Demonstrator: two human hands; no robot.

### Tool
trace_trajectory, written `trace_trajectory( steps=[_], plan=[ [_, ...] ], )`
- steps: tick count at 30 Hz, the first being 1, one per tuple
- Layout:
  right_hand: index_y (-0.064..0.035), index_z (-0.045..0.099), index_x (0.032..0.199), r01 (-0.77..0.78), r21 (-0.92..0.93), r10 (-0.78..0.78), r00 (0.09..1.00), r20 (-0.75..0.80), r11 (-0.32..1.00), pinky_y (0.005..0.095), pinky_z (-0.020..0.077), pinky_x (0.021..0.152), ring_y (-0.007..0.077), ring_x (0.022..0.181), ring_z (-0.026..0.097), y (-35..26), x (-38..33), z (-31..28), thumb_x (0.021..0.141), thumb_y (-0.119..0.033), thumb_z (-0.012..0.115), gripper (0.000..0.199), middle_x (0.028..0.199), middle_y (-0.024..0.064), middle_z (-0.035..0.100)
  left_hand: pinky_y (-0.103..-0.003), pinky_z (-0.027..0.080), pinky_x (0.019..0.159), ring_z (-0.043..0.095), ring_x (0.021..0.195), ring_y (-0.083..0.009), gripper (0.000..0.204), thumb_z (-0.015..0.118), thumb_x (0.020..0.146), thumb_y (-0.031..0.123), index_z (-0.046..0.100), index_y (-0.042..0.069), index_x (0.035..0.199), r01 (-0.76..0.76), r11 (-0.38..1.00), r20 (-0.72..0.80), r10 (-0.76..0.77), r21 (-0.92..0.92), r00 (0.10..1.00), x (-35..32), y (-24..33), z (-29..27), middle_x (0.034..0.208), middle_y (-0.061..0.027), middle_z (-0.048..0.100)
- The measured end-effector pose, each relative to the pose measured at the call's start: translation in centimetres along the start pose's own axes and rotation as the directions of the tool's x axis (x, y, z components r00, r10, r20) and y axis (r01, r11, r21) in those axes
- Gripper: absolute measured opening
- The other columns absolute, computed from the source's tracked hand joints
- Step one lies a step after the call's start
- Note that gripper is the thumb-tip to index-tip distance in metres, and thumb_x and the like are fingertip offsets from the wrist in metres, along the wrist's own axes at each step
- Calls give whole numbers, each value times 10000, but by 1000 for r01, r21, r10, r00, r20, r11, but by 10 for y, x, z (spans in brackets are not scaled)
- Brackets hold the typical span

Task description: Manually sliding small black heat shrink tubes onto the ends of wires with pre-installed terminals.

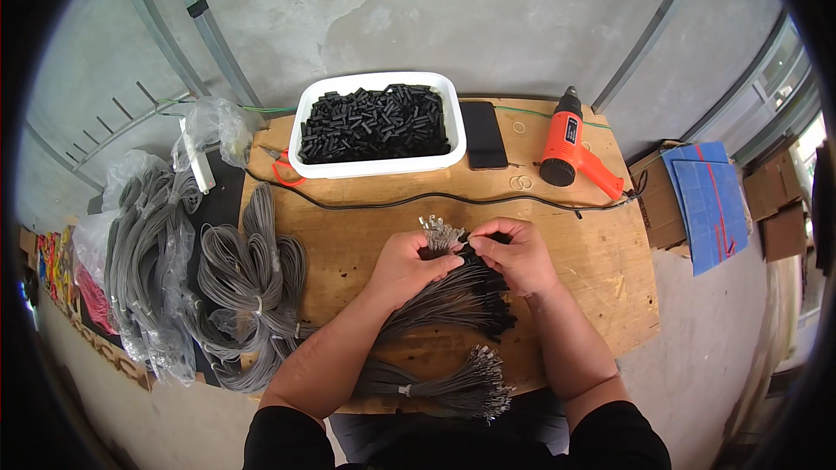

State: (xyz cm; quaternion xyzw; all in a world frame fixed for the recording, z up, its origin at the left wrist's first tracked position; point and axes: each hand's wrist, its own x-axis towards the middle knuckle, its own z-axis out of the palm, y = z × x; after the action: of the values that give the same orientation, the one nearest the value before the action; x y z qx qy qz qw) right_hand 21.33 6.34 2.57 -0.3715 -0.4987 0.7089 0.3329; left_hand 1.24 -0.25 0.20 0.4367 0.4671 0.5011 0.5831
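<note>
Head view. Wooden tabletop (592, 261), both forearms enter from the near edge and meet at its centre.

Left hand (407, 263): fingers closed around a fanned bundle of grey wires (444, 296), gripped near the far end, where the metal terminals (440, 231) stick up just past the thumb.

Right hand (515, 252): fingers curled and pinched at the same spot, thumb and forefinger closed on a small black sleeve (468, 242) at the wire ends. Hands touch each other across the bundle.

Bundle lies at tabletop centre, running near-left from the hands; black-sleeved ends (498, 318) spread out under the right wrist.

A second tied wire bundle (453, 383) with bare metal terminals lies at the near edge, between the forearms, apart from both hands.

Far side: white rectangular tray (457, 135) full of short black tube pieces (374, 122). Just right of it, a dark phone (483, 133) lying flat. Further right, an orange heat gun (570, 150) on its side; its black cord (409, 202) runs across the tabletop between tray and hands.

Left: coils of grey wire (248, 278) overhang the tabletop edge; more grey coils in clear plastic bags (148, 244) sit beyond. Red-handled scissors (283, 165) beside the tray's left corner.

Right, off the tabletop: cardboard box (657, 200) with blue sheets (710, 200) on it.
</note>
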Motion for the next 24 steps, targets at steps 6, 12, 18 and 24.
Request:
trace_trajectory(
  steps=[6, 12, 18, 24],
  plan=[
    [27, 713, 965, -3, -26, 4, 1000, 22, 1000, 194, 392, 538, 33, 594, 498, -3, -1, 2, 905, -27, 719, 81, 745, -16, 625, -216, 462, 584, 579, 651, -35, 128, 760, 885, 109, 726, -5, 934, -10, 987, -70, 22, 159, 997, 0, 2, 2, 749, 12, 676],
    [9, 672, 1078, -55, 474, 15, 996, 87, 879, 208, 444, 592, 105, 738, 583, 6, 12, -23, 943, -9, 635, 141, 934, 80, 675, -225, 465, 612, 581, 674, -72, 86, 723, 896, 40, 683, -24, 938, 13, 1000, -67, -14, -21, 998, 4, -2, 1, 784, -29, 661],
    [6, 655, 1114, -61, 487, 94, 995, -44, 871, 207, 477, 647, 124, 805, 601, 6, 17, -23, 978, -11, 571, 161, 1001, 86, 673, -239, 460, 614, 570, 667, -100, 104, 718, 889, 36, 674, -26, 960, 67, 982, -69, -80, -179, 994, 4, -2, -1, 808, -48, 651],
    [-17, 643, 1130, -60, 437, 77, 997, -21, 897, 207, 483, 630, 126, 778, 601, 4, 11, -18, 980, 5, 569, 169, 1019, 112, 680, -239, 462, 610, 572, 661, -97, 117, 722, 892, 58, 677, -27, 958, 73, 980, -63, -86, -183, 994, 4, 0, -1, 805, -40, 653]
  ],
)
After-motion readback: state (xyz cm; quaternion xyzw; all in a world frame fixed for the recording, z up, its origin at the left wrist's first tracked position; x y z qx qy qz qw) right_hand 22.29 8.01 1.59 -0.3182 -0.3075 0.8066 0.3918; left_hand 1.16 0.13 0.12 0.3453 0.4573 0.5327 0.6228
